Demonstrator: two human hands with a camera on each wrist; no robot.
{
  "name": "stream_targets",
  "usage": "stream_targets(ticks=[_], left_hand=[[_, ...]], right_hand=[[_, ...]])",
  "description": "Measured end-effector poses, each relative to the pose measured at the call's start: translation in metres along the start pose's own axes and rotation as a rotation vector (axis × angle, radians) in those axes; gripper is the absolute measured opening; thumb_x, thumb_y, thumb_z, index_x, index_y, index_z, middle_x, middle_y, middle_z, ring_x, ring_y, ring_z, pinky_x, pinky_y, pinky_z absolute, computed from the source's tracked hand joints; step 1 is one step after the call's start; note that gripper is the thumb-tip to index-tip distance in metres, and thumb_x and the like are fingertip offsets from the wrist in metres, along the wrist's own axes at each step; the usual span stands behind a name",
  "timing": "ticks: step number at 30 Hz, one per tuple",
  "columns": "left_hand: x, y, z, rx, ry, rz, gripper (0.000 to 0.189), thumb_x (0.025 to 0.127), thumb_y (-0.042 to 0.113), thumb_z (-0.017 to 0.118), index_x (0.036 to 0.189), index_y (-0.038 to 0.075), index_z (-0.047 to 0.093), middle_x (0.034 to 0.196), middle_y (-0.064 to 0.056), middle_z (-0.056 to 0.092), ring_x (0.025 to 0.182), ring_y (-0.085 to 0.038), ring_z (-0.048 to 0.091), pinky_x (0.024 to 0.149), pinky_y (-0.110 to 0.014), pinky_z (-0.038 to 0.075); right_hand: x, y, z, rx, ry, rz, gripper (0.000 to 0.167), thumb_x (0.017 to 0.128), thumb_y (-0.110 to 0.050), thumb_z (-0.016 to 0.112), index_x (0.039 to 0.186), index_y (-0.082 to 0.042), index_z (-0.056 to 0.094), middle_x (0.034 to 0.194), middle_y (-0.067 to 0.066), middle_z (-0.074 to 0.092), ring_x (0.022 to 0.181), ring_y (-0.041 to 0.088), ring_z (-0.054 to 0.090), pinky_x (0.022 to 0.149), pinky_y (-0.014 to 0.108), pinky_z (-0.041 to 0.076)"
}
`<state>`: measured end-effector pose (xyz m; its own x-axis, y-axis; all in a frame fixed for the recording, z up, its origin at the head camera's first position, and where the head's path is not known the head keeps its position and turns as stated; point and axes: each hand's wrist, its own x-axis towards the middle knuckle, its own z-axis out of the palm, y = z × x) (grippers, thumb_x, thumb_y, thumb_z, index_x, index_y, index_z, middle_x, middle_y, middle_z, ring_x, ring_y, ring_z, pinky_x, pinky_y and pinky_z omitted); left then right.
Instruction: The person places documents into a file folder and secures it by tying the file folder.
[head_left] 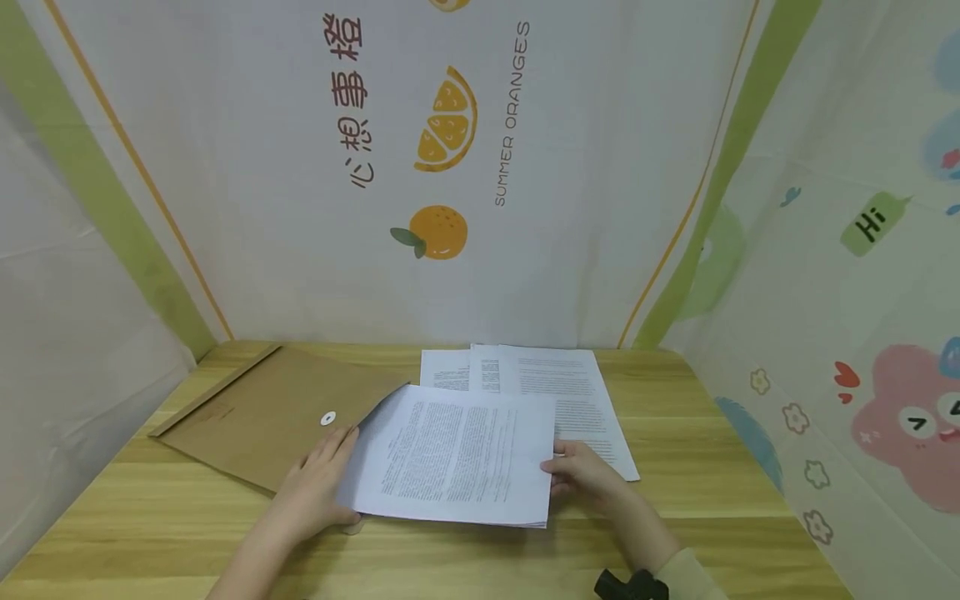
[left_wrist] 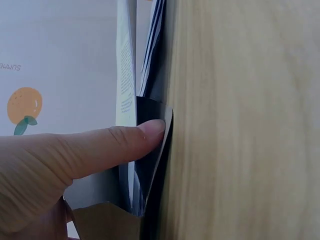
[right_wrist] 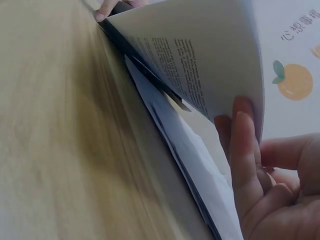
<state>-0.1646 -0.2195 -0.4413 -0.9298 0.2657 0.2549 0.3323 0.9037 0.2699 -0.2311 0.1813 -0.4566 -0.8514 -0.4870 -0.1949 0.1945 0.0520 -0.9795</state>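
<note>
A brown paper document envelope [head_left: 262, 408] with a white button lies tilted on the left of the table, its mouth facing right. At that mouth is my left hand [head_left: 318, 483], fingers over the upper panel. The left wrist view shows my thumb [left_wrist: 107, 150] against the inside of the lower lip, parting the two panels. A stack of printed paper sheets [head_left: 450, 454] sits partly in the mouth. My right hand [head_left: 585, 475] pinches its right edge between thumb and fingers [right_wrist: 245, 150], with the sheets raised off the table.
More printed sheets [head_left: 570, 383] lie spread at the back of the wooden table [head_left: 697, 517], partly under the held stack. A white curtain with orange prints [head_left: 585, 208] hangs behind the table, and further printed cloth hangs at the right side.
</note>
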Motion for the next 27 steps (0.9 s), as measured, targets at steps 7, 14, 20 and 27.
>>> stream_targets(ticks=[7, 14, 20, 27], left_hand=[[0.001, -0.001, 0.001, -0.018, -0.015, -0.018, 0.118, 0.047, 0.027, 0.094, 0.142, -0.009, 0.033, 0.145, -0.029, 0.032, 0.125, -0.053, 0.037, 0.091, -0.074, 0.030], [0.001, 0.000, 0.002, -0.027, -0.021, -0.025, 0.119, 0.047, 0.029, 0.094, 0.142, -0.009, 0.032, 0.146, -0.028, 0.031, 0.122, -0.054, 0.039, 0.091, -0.074, 0.030], [0.002, 0.001, 0.001, -0.048, -0.023, -0.043, 0.119, 0.046, 0.022, 0.095, 0.142, -0.009, 0.032, 0.146, -0.029, 0.032, 0.125, -0.052, 0.036, 0.092, -0.074, 0.028], [0.001, 0.001, 0.001, -0.034, -0.004, -0.028, 0.119, 0.046, 0.024, 0.095, 0.142, -0.009, 0.034, 0.145, -0.028, 0.034, 0.123, -0.051, 0.040, 0.090, -0.073, 0.032]], right_hand=[[0.000, -0.002, 0.006, 0.040, 0.093, 0.024, 0.039, 0.090, 0.001, 0.052, 0.125, 0.018, 0.046, 0.094, 0.012, 0.070, 0.072, 0.013, 0.067, 0.062, 0.022, 0.054], [0.001, -0.002, 0.007, 0.058, 0.107, 0.024, 0.039, 0.090, 0.001, 0.053, 0.124, 0.018, 0.047, 0.092, 0.011, 0.070, 0.071, 0.013, 0.067, 0.063, 0.023, 0.054], [-0.001, -0.004, 0.010, 0.065, 0.084, 0.023, 0.042, 0.090, 0.001, 0.054, 0.128, 0.017, 0.045, 0.096, 0.012, 0.070, 0.074, 0.013, 0.067, 0.063, 0.022, 0.054], [-0.001, -0.005, 0.020, 0.053, 0.083, 0.021, 0.040, 0.092, 0.000, 0.054, 0.127, 0.016, 0.046, 0.092, 0.011, 0.070, 0.070, 0.013, 0.066, 0.063, 0.024, 0.054]])
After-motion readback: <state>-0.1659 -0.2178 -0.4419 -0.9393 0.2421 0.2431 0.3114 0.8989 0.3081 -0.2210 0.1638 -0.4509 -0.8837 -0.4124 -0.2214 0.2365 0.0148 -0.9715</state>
